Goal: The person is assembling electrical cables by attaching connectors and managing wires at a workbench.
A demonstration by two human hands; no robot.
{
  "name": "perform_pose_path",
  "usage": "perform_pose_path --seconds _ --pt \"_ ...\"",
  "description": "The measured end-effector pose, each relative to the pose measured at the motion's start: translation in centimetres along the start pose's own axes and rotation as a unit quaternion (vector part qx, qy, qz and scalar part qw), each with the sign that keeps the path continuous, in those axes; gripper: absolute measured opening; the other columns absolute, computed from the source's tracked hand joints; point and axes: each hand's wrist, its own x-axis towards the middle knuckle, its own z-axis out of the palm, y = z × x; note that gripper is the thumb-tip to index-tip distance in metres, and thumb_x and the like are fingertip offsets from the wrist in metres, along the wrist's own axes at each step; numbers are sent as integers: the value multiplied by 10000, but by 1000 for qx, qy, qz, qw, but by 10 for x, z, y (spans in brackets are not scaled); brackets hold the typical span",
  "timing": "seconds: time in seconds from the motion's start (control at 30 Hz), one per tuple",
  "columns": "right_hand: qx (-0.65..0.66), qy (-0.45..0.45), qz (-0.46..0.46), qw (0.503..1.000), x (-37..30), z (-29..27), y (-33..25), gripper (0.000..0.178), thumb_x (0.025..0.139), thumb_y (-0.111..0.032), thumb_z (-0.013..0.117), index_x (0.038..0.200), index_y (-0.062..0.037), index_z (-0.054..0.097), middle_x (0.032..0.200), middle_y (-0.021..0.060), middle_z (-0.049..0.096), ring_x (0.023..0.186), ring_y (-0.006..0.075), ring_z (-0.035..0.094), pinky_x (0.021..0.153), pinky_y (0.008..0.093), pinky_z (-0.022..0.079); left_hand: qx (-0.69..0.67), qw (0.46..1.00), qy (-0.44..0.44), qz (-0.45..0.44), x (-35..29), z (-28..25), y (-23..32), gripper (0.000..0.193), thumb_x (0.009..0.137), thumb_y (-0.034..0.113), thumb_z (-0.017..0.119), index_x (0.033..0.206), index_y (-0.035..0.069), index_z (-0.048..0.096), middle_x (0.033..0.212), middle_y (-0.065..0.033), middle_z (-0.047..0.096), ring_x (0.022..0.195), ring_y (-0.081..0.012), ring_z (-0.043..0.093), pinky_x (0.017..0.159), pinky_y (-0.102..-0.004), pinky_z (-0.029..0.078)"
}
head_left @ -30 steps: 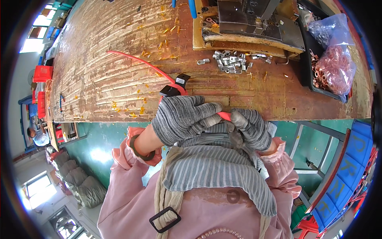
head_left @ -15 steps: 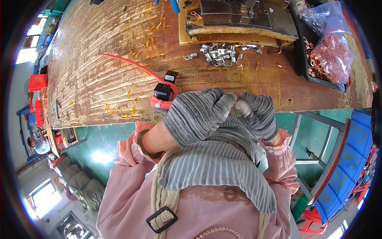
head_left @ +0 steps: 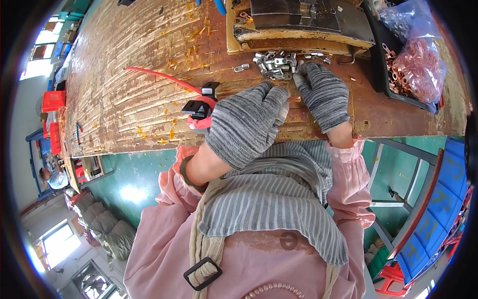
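Observation:
My left hand (head_left: 246, 122), in a grey knitted glove, is closed over the near part of the table. A red cable (head_left: 162, 76) runs from the far left past two black blocky pieces (head_left: 197, 108) and under this hand. A short copper-coloured end (head_left: 295, 99) pokes out beside its fingertips. My right hand (head_left: 323, 92), gloved alike, reaches to the right edge of a pile of silver cable lugs (head_left: 275, 65), thumb and fingers slightly apart. Whether its fingertips touch a lug is hard to see. A single silver lug (head_left: 241, 68) lies left of the pile.
Behind the pile stands a heavy metal press base (head_left: 298, 37). At the right, a black tray (head_left: 381, 74) holds copper lugs (head_left: 398, 74) and a clear plastic bag (head_left: 418, 65). Yellow scraps (head_left: 172, 133) litter the worn wooden table (head_left: 124, 104). A blue panel (head_left: 438, 204) stands at the lower right.
My right hand has left my left hand's side and moved forward to the silver lugs. The left hand has shifted slightly forward, staying closed.

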Motion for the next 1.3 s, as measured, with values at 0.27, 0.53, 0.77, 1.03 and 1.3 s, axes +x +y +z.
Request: perform_pose_path --seconds 0.27,0.53,0.77,1.03,1.3 --pt "351 75 71 931 -27 -33 2 175 862 -221 532 824 -50 547 772 48 601 626 121 570 551 247 453 -44 999 21 23 9 3 -1 168 801 171 601 918 54 627 720 -103 572 577 -274 569 513 -344 443" --pt "710 -82 135 686 -65 -35 5 111 902 -153 487 951 -53 495 845 80 610 688 79 567 558 177 440 -128 991 27 -2 9 1 1 171 800 156 611 943 69 645 717 -95 604 575 -232 602 520 -295 466" --pt "755 -57 95 646 -62 -25 -2 143 891 -149 517 973 -32 503 846 104 611 727 129 588 634 240 481 -143 989 21 -11 9 0 0 165 800 141 619 937 57 654 780 -116 641 647 -232 640 580 -285 497" --pt "794 -55 96 597 -61 -22 -9 168 889 -134 515 991 -2 494 867 123 597 778 176 606 686 300 520 -141 990 16 -19 8 -1 2 169 802 154 611 933 57 653 783 -122 643 660 -246 643 583 -293 499" --pt "807 -46 74 585 -64 -11 -6 186 889 -133 517 1002 13 491 921 142 586 820 199 614 713 328 533 -44 999 2 12 7 -4 5 212 782 218 620 938 80 654 737 -114 611 595 -263 608 527 -330 476"
